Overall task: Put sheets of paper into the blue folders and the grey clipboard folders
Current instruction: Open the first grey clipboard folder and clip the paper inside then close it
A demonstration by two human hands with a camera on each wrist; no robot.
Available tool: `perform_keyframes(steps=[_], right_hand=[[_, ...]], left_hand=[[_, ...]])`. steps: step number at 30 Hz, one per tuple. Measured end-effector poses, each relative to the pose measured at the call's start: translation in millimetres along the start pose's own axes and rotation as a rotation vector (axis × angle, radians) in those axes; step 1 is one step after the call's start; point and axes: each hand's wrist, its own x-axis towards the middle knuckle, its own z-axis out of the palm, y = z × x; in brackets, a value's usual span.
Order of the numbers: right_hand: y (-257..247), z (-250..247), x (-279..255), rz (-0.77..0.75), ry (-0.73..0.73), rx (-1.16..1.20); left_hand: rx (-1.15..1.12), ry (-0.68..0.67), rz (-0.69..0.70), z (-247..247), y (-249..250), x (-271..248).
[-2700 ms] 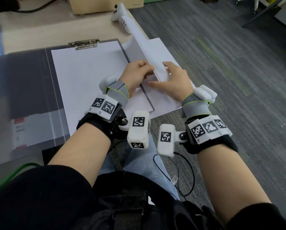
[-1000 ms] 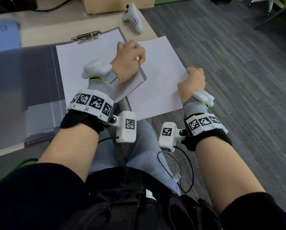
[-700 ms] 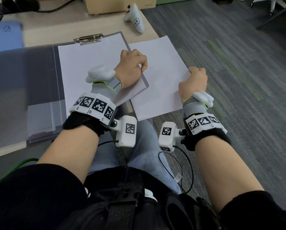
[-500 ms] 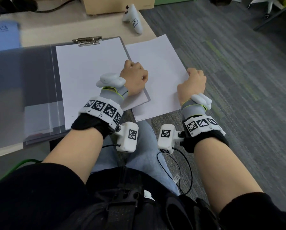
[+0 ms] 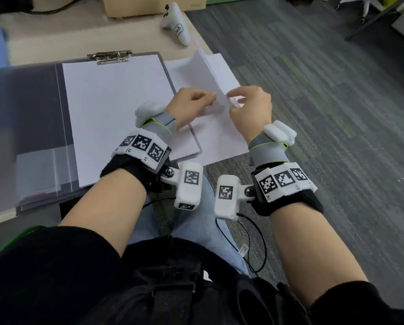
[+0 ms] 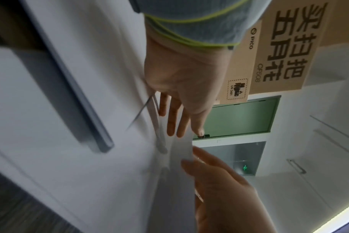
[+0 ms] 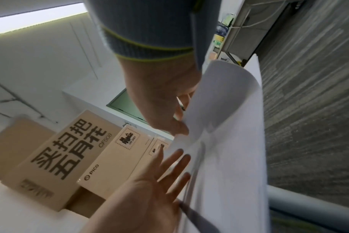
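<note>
Grey clipboard folder [image 5: 184, 123]: smooth matt plastic board; clip [image 5: 109, 57] of bright, scuffed metal. Sheets [image 5: 116, 109]: plain white matt paper, uncreased. Translucent cover [image 5: 20, 127], at 9 o'clock: glossy plastic film. Desk [image 5: 62, 34]: pale smooth laminate. Controller [image 5: 176, 22], at 12 o'clock: white satin plastic. Carpet [image 5: 325, 102]: grey ribbed cloth pile. Box [image 7: 56, 157]: matt cardboard.

The sheets of paper [image 5: 116, 109] are plain white. The clipboard folder [image 5: 32, 118] is grey with a silver metal clip [image 5: 109, 57]. The controller [image 5: 176, 23] is white. Black-and-white square-patterned markers [image 5: 141, 146] cover the wristbands. The carpet [image 5: 325, 95] is grey-striped with green flecks. The cardboard box [image 7: 56, 159] is tan with black lettering.
</note>
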Motion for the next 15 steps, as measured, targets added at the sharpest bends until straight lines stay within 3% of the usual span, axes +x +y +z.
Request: perform_keyframes(steps=[7, 13, 15], right_hand=[[-7.1, 0.9, -8.4, -0.033, -0.088, 0.131], [-9.2, -5.5, -12.4, -0.055, -0.145, 0.145], [-14.8, -9.2, -14.9, -0.055, -0.174, 0.110]], left_hand=[[0.015, 0.110, 0.007, 12.0, 2.0, 7.3], [-0.118, 0.145, -0.020, 13.9, 11.8, 3.1], [-0.162, 0.199, 0.036, 12.0, 23.1, 2.1]])
